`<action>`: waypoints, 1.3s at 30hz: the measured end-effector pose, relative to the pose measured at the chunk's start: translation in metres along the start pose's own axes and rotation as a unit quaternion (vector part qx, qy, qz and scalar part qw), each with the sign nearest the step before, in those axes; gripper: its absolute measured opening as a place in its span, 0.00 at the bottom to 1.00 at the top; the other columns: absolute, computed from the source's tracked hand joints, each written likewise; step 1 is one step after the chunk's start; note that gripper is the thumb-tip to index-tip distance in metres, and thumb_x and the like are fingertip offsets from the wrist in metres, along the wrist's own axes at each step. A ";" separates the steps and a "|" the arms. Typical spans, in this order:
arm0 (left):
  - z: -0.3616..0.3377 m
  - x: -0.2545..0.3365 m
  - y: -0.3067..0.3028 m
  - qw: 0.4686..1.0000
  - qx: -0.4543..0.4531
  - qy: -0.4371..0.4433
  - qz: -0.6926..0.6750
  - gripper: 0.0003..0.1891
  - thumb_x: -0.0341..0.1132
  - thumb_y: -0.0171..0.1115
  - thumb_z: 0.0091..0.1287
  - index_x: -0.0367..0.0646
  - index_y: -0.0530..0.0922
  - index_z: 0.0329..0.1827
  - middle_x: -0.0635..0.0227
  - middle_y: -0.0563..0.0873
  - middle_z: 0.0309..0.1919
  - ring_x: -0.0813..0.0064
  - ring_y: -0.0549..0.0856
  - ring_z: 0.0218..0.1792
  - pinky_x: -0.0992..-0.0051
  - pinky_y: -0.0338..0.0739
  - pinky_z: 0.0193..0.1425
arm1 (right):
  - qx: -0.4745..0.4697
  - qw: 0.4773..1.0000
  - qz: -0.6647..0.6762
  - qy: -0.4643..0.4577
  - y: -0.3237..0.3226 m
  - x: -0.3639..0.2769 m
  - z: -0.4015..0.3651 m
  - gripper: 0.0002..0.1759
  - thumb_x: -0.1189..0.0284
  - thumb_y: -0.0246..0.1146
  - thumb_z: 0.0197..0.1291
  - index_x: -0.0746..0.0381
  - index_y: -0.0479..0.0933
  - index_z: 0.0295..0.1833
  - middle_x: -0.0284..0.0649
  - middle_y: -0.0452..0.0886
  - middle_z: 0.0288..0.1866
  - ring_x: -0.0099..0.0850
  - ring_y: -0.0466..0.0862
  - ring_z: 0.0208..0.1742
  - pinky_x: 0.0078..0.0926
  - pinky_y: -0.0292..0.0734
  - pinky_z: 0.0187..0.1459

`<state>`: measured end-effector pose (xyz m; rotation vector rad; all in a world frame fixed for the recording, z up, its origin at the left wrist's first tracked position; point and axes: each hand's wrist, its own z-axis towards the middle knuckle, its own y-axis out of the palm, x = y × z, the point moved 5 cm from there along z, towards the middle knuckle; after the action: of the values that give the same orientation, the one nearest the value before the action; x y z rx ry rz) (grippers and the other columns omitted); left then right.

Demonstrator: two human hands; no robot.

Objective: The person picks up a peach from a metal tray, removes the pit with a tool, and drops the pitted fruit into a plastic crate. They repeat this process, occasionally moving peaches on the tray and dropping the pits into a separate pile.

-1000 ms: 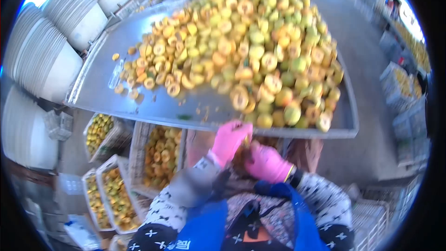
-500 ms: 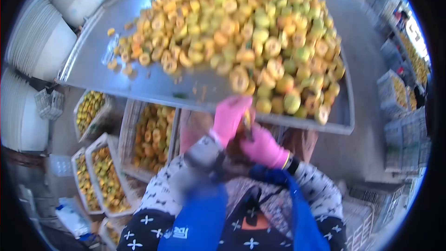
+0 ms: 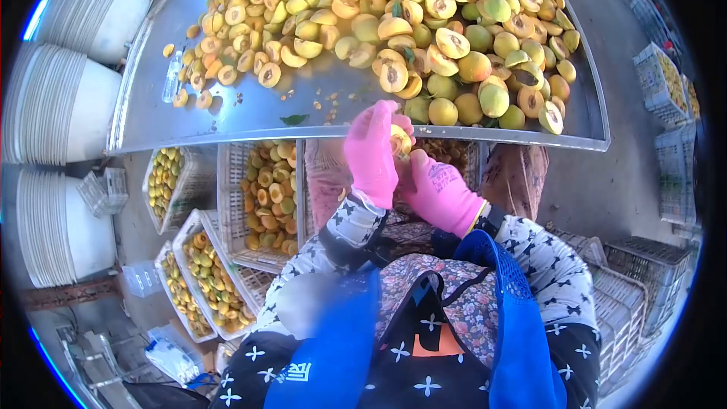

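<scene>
Just over the near edge of the metal table (image 3: 250,134), my left hand (image 3: 369,155), in a pink glove, is closed around a halved peach (image 3: 400,141), its cut face partly showing. My right hand (image 3: 443,193), also pink-gloved, sits just below and to the right with curled fingers at the fruit. Whatever those fingers grip is hidden. A big heap of peaches, halved and whole (image 3: 454,45), covers much of the table; many halves show brown pits or hollows.
A plastic bottle (image 3: 173,76) and a leaf (image 3: 294,119) lie on the table. Below it stands a crate of peach halves (image 3: 235,238), with more filled crates (image 3: 201,231) to the left. Stacked white tubs (image 3: 98,106) line the left side; empty crates (image 3: 613,288) stand at right.
My view has shifted, so the table edge sits higher. My left hand has turned more upright, showing the cut peach. The metal tool seen by my right hand earlier is now out of sight.
</scene>
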<state>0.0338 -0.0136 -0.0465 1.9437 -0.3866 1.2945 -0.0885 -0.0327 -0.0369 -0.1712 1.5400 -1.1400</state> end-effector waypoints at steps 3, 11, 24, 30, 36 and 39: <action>-0.001 -0.005 -0.005 0.992 -0.060 -0.057 0.094 0.17 0.45 0.62 0.74 0.37 0.80 0.51 0.60 0.87 0.31 0.70 0.88 0.31 0.72 0.84 0.34 | -0.012 1.000 0.006 -0.003 0.008 0.012 -0.009 0.15 0.68 0.64 0.62 0.66 0.68 0.45 0.54 0.80 0.27 0.54 0.84 0.32 0.49 0.78 0.32; -0.008 0.015 0.008 0.999 0.027 0.026 0.034 0.17 0.44 0.61 0.75 0.37 0.80 0.50 0.64 0.87 0.33 0.73 0.86 0.34 0.74 0.83 0.38 | 0.058 0.979 0.194 0.028 0.020 0.004 -0.003 0.15 0.69 0.64 0.60 0.66 0.67 0.42 0.52 0.79 0.27 0.56 0.82 0.31 0.51 0.76 0.33; 0.000 0.022 0.020 0.992 -0.095 -0.054 0.067 0.13 0.40 0.64 0.73 0.37 0.83 0.44 0.68 0.85 0.26 0.81 0.80 0.25 0.80 0.73 0.31 | -0.035 0.877 0.454 0.153 0.031 0.016 -0.008 0.12 0.70 0.66 0.62 0.63 0.74 0.46 0.38 0.83 0.32 0.32 0.85 0.35 0.33 0.78 0.36; 0.001 0.026 0.023 0.992 -0.126 0.004 0.013 0.17 0.41 0.57 0.77 0.32 0.82 0.44 0.58 0.88 0.33 0.70 0.87 0.33 0.74 0.83 0.38 | 0.043 0.947 0.285 0.143 0.001 -0.008 -0.006 0.10 0.72 0.68 0.60 0.62 0.74 0.43 0.31 0.79 0.28 0.27 0.80 0.28 0.31 0.75 0.29; 0.000 0.029 0.014 0.990 -0.129 -0.056 -0.012 0.21 0.44 0.56 0.77 0.32 0.84 0.39 0.56 0.88 0.32 0.69 0.87 0.31 0.73 0.85 0.39 | -0.074 0.881 0.418 0.208 -0.004 -0.010 0.000 0.10 0.75 0.65 0.58 0.64 0.74 0.43 0.34 0.78 0.26 0.23 0.76 0.21 0.21 0.69 0.23; 0.001 0.032 0.015 0.975 -0.205 -0.072 0.035 0.22 0.44 0.56 0.77 0.31 0.84 0.36 0.55 0.89 0.31 0.70 0.87 0.30 0.73 0.83 0.37 | -0.199 0.738 0.586 0.268 -0.013 -0.019 -0.003 0.08 0.77 0.64 0.57 0.68 0.76 0.41 0.36 0.77 0.24 0.23 0.74 0.17 0.21 0.67 0.19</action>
<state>0.0390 -0.0193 -0.0124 1.6846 -0.7393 1.0212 -0.0906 -0.0251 -0.0149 0.8333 1.8668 0.2101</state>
